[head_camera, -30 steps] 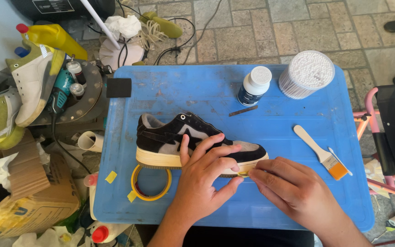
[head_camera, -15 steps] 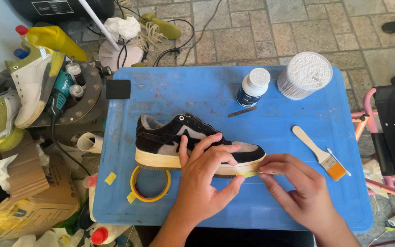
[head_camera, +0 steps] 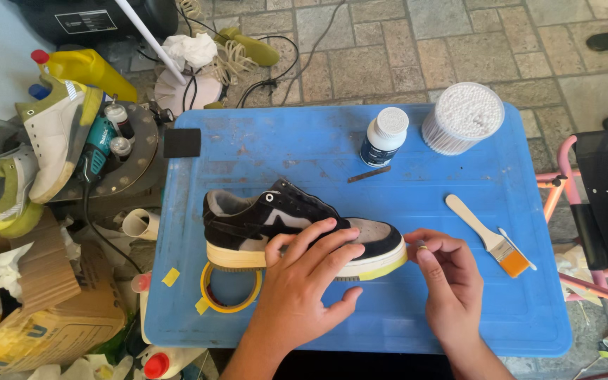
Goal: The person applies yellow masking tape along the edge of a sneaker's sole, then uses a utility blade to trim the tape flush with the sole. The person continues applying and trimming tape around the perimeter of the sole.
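Observation:
A black and grey sneaker (head_camera: 262,218) with a cream sole lies on its side-on profile on the blue table (head_camera: 304,148), toe to the right. My left hand (head_camera: 304,281) presses on the shoe's side and sole, fingers spread over the toe box. My right hand (head_camera: 445,271) pinches at the toe end, where a strip of yellow tape (head_camera: 385,267) runs along the sole edge. A roll of yellow tape (head_camera: 230,288) lies just under the shoe's heel.
A paintbrush (head_camera: 490,239), a white-capped bottle (head_camera: 383,137), a tub of cotton swabs (head_camera: 462,116), a small black block (head_camera: 181,142) and a thin stick (head_camera: 369,174) lie on the table. Shoes, bottles, tools and cardboard boxes crowd the left; a pink-framed chair (head_camera: 599,204) stands right.
My right hand has moved up from the sole's front edge to the toe tip, pulling the tape around it. My left hand has stayed pressed on the shoe.

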